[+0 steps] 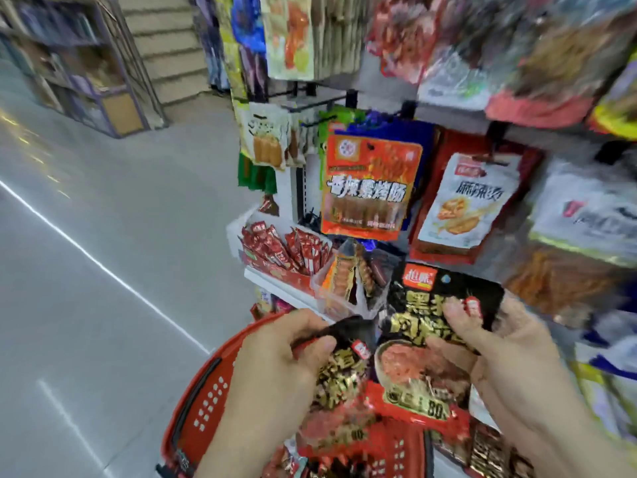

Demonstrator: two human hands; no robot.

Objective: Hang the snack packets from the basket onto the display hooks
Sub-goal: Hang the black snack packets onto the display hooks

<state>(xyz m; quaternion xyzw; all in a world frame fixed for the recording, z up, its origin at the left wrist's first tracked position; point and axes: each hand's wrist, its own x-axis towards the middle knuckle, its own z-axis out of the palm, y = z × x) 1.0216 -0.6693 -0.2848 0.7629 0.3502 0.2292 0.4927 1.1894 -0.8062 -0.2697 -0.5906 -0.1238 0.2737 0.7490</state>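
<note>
While a pale grey floor [103,243] crossed by a white line fills the left of the frame, steps [165,46] and a shelving unit [86,67] stand blurred at the upper left. A display rack on the right is crowded with hanging packets. An orange sausage packet [370,188] hangs at centre, with a white packet [472,201] just right of it. Below these, a tray of red stick packets [286,250] sits on a shelf edge.

A red basket [203,401] lies at the bottom centre under both hands, with more packets inside. The left hand [275,367] pinches the top of a black-and-red snack packet [341,370] between thumb and curled fingers, over the basket. The right hand [510,357] grips the right edge of a second matching packet [424,326] with curled fingers. This one is held higher, its top just below the hanging packets.
</note>
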